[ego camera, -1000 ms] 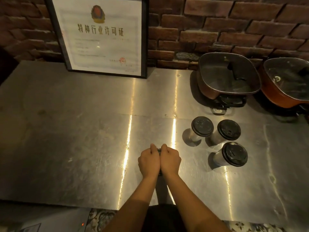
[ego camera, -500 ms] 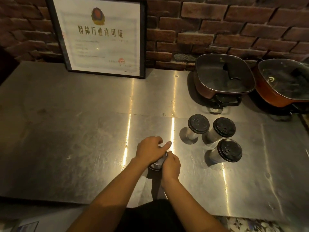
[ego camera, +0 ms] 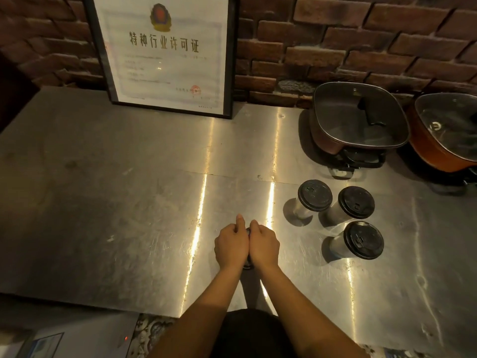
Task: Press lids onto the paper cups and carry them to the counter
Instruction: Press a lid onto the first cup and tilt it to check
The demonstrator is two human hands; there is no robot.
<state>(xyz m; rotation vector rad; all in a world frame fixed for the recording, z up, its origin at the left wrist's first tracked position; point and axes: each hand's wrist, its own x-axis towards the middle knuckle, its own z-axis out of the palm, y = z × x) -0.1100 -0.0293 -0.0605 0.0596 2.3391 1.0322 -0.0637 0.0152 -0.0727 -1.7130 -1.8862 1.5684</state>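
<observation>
My left hand point(ego camera: 231, 246) and my right hand point(ego camera: 263, 246) lie side by side on top of a paper cup with a black lid point(ego camera: 248, 266), fingers curled down over it. Almost all of the cup is hidden under them; only a sliver of dark lid shows between and below the hands. Three more paper cups with black lids stand upright to the right on the steel counter point(ego camera: 129, 202): one at the back left point(ego camera: 314, 195), one at the back right point(ego camera: 356, 202), one nearer me point(ego camera: 364, 240).
Two lidded electric pots stand at the back right, a brown one point(ego camera: 358, 120) and an orange one point(ego camera: 446, 130). A framed certificate point(ego camera: 167, 52) leans on the brick wall. The counter's front edge runs just below my forearms.
Half a second ago my left hand gripped the lid from above while the right held the cup's side. Both hands now sit together on top of the lid.
</observation>
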